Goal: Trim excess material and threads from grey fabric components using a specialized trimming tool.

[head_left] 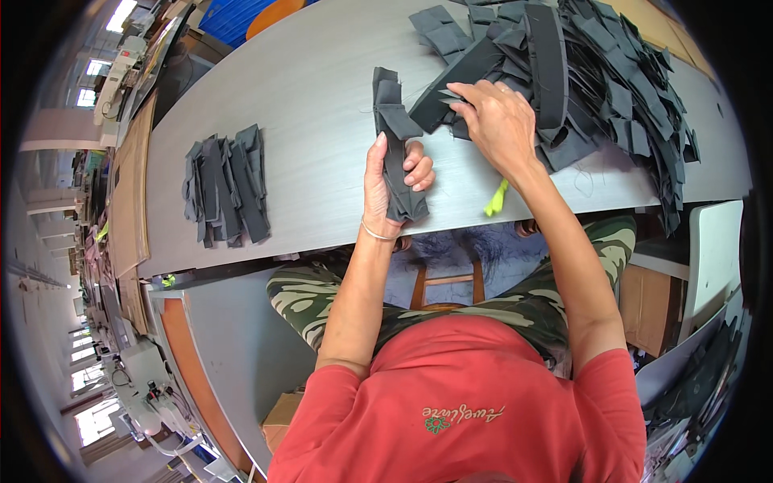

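Observation:
My left hand (394,181) is closed around a dark grey fabric strip (392,113), which stands up out of the fist with a folded flap near its top and its lower end below the fingers. To the right, my right hand (501,121) is closed, thumb and fingers around what look like thread snips (448,96); just the pointed metal tips show, the rest lies hidden in the palm. Those tips are beside the big heap of dark grey fabric strips (628,88), apart from the strip in my left hand. Below the right wrist is a bright yellow-green strip (498,198).
A smaller pile of dark grey strips (225,187) lies on the left of the grey table (314,153). A blue crate (233,20) stands past the far edge. Loose threads lie near the front edge, and a wooden stool (448,280) is underneath.

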`<action>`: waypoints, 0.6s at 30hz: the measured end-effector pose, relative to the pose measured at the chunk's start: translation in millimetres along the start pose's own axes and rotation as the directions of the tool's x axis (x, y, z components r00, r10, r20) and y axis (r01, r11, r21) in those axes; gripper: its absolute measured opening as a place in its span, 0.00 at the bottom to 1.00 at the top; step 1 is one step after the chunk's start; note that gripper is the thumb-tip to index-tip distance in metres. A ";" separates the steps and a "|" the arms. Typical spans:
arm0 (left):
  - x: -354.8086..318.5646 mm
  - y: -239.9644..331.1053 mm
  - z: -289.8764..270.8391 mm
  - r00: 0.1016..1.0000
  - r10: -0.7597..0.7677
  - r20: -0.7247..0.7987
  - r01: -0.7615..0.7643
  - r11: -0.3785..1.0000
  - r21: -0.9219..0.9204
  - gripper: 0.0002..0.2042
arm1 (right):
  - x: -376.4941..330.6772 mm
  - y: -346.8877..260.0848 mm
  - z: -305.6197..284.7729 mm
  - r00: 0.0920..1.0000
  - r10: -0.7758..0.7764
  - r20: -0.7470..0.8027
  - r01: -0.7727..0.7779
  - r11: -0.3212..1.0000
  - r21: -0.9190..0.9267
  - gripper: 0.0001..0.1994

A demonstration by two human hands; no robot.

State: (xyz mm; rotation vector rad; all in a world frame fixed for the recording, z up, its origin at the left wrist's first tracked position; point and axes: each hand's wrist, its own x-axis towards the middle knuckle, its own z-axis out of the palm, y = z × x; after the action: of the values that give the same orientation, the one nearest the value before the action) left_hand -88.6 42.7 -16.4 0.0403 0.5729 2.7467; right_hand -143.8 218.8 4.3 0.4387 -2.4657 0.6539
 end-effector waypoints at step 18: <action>-60.4 6.1 10.2 0.947 -0.088 -0.309 0.192 0.926 0.326 0.23 | -28.4 -28.0 -47.5 0.894 0.331 0.303 -0.448 0.702 0.553 0.12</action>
State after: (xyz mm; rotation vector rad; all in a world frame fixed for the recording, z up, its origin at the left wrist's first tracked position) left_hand -32.6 21.5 -2.2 -0.3124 1.0992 2.4897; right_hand -89.1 225.7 32.7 0.1973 -2.4839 1.6962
